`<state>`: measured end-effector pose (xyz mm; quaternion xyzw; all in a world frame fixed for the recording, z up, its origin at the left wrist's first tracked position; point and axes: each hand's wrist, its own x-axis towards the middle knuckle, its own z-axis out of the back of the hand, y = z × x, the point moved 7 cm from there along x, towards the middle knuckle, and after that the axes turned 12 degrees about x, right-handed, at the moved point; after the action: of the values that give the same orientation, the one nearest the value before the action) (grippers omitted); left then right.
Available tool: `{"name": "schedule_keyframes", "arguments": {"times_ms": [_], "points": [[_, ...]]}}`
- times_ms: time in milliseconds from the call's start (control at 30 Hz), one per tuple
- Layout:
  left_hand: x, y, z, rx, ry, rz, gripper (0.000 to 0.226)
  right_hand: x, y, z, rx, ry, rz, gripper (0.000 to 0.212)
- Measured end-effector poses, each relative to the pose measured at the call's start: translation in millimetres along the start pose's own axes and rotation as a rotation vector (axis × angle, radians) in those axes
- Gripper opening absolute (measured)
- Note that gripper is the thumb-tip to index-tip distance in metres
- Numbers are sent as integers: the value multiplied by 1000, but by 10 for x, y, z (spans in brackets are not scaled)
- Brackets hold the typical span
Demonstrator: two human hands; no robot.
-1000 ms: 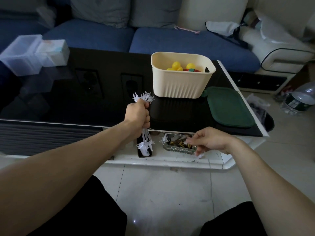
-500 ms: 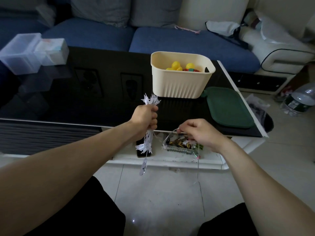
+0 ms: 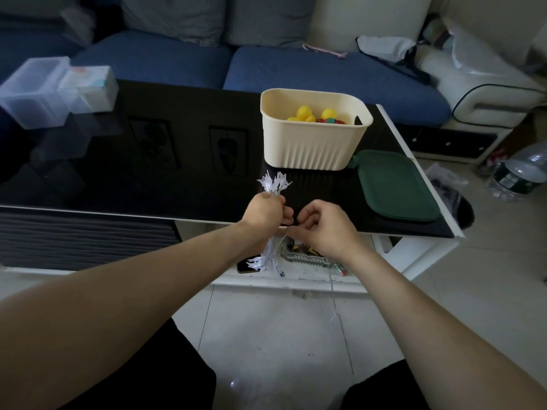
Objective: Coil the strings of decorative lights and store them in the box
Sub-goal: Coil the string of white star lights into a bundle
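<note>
My left hand [image 3: 264,216] grips a bundle of white star-shaped string lights [image 3: 273,183], with stars sticking out above the fist and more hanging below it. Close beside it, my right hand [image 3: 324,229] pinches the thin wire of the string; the loose wire [image 3: 337,315] trails down toward the floor. Both hands hover over the front edge of the black glass table [image 3: 177,161]. The cream ribbed box [image 3: 315,143] stands just beyond, holding yellow and red items. Its green lid [image 3: 395,186] lies flat to the right of it.
A clear plastic container [image 3: 32,93] and a small white box [image 3: 91,87] sit at the table's far left. A glass dish [image 3: 305,255] rests on the lower shelf under my hands. A blue sofa is behind; a water bottle [image 3: 518,173] stands on the floor right.
My right hand rose from the lower shelf up next to my left hand, drawing the wire along. My left hand shifted slightly right with the bundle.
</note>
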<state>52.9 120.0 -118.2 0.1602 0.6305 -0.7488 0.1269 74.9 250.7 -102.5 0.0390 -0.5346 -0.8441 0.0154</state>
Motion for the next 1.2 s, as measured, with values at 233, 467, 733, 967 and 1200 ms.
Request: {"name": "schedule_keyframes", "arguments": {"times_ms": [233, 467, 733, 967, 1200], "points": [[-113, 27, -132, 310, 109, -64, 36, -18, 0, -79, 22, 103, 1, 30], [-66, 32, -100, 620, 125, -117, 35, -84, 15, -126, 110, 267, -77, 43], [-99, -141, 7, 359, 120, -152, 29, -178, -318, 52, -190, 402, -417, 31], [-89, -156, 68, 253, 82, -169, 23, -155, -249, 98, 286, 281, -497, 28], [-115, -111, -6, 234, 105, -166, 24, -75, -33, 154, 869, 116, -335, 19]]}}
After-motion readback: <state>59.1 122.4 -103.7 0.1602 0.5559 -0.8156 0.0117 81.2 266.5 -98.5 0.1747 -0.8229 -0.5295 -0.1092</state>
